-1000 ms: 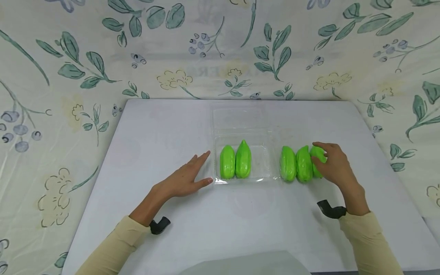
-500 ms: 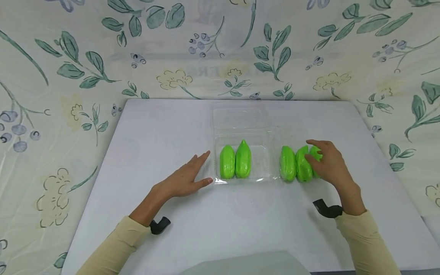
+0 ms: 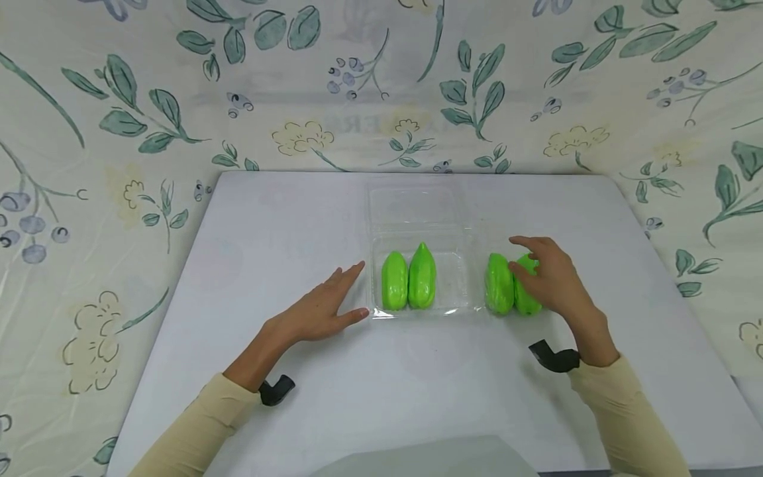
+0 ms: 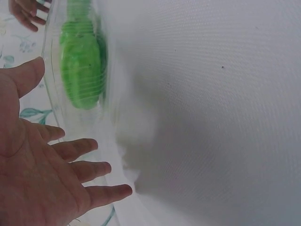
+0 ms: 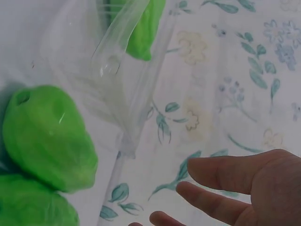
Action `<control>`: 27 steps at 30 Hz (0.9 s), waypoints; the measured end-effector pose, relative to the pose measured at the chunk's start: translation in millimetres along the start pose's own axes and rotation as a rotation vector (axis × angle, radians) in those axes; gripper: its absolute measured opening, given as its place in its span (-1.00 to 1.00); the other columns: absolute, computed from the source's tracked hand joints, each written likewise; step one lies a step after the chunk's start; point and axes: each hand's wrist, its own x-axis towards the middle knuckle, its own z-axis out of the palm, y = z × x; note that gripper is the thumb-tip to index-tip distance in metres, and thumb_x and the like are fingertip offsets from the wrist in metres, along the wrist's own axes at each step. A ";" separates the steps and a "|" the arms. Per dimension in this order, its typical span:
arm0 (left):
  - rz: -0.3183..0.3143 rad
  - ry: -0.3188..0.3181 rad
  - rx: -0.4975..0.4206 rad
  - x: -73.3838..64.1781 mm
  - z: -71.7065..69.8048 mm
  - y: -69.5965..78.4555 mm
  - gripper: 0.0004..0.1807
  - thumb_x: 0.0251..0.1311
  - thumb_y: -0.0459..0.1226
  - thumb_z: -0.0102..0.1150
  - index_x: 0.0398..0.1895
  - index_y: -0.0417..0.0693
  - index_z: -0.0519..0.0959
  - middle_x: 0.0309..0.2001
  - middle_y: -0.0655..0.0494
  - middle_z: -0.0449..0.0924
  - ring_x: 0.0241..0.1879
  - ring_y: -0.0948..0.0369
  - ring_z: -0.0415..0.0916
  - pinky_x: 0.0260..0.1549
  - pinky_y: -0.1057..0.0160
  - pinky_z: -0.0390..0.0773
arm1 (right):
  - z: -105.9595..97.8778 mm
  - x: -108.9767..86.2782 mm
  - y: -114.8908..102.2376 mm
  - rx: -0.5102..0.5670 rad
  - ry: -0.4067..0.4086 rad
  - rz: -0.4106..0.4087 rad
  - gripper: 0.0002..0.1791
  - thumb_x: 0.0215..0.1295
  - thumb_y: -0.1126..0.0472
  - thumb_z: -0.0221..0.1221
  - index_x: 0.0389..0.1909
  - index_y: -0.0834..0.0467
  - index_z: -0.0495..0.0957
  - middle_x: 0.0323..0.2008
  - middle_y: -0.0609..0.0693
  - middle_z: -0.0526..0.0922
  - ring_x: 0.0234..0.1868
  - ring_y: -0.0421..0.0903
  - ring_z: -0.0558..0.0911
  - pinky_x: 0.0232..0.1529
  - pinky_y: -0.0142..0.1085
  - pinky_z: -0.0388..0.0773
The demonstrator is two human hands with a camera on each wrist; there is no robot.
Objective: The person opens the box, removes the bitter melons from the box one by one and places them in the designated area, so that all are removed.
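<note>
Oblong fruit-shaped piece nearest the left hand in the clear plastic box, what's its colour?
That oblong piece is bright green, clearest in the head view.

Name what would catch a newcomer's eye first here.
The two bright green pieces side by side in the clear container likely come first, with loose green pieces to its right. Next come the left grip beside the container's left edge and the right grip by the loose ones. Flowered sheeting fills the background.

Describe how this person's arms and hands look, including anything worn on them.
The left sleeve and right sleeve are long, plain and beige. A bent black wrist piece sticks out on each arm: left piece, right piece. The left hand and right hand wear no gloves.
</note>
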 end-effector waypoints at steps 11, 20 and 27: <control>-0.001 -0.003 -0.004 -0.9 -0.1 0.7 -0.04 0.34 0.20 0.02 0.60 0.11 -0.21 0.54 0.04 -0.05 0.50 -0.08 -0.17 0.36 -0.12 0.06 | 18.1 11.8 -22.1 0.029 -0.075 -0.062 -0.49 0.39 0.24 0.16 0.31 0.30 0.39 0.28 0.39 0.32 0.11 0.34 0.48 0.03 0.16 0.50; 0.003 0.001 0.007 -0.9 -0.8 1.7 -0.04 0.34 0.21 0.01 0.60 0.08 -0.20 0.54 0.03 -0.05 0.49 -0.11 -0.15 0.36 -0.14 0.05 | 31.3 18.0 -35.6 0.052 -0.101 -0.072 -0.48 0.37 0.23 0.19 0.32 0.26 0.41 0.28 0.36 0.34 0.11 0.33 0.50 0.00 0.14 0.52; 0.004 0.007 -0.005 -0.6 1.3 1.1 -0.05 0.34 0.21 0.01 0.60 0.10 -0.19 0.54 0.05 -0.05 0.50 -0.09 -0.16 0.36 -0.13 0.04 | 44.5 24.6 -44.0 0.063 -0.116 -0.101 -0.47 0.37 0.22 0.20 0.33 0.24 0.40 0.28 0.33 0.35 0.10 0.29 0.52 -0.04 0.06 0.58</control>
